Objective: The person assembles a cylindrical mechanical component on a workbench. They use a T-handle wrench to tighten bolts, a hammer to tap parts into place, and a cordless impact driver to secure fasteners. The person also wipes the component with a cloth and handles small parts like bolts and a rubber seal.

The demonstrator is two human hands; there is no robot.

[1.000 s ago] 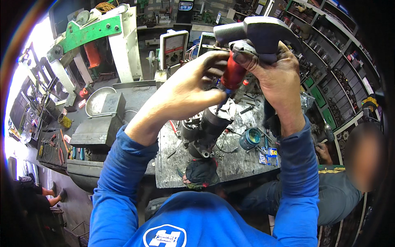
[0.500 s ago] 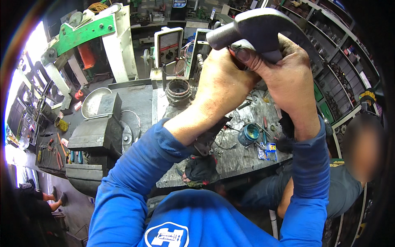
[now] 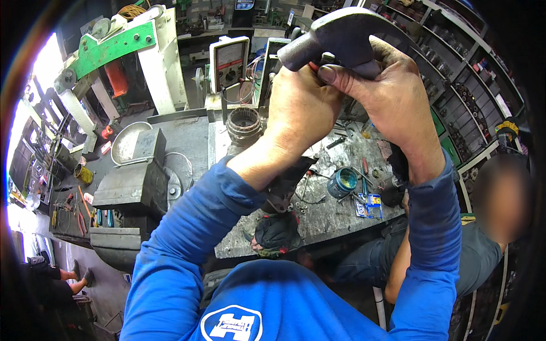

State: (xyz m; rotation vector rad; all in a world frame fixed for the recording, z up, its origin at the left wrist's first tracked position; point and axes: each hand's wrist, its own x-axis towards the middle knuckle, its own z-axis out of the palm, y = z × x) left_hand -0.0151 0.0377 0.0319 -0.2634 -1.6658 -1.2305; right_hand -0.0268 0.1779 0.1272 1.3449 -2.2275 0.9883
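Both my hands are raised together over the workbench. My right hand is closed on a hammer with a dark metal head, gripping it close to that head. The round striking face points left, and the claw curves off to the right. The right thumb presses against my left hand, which is closed beside it just below the striking face. A small red bit and a dark tip show between the thumb and the left fist; what the left fingers hold is mostly hidden. Beyond my left wrist stands a round metal housing.
A large bench vise stands left, near a round metal pan. On the bench lie a teal tin, a blue-yellow packet, a dark cloth and loose tools. Another person is close on my right.
My two hands and the hammer have shifted slightly left and up together. Both hands keep their closed hold. The person at right has moved an arm a little.
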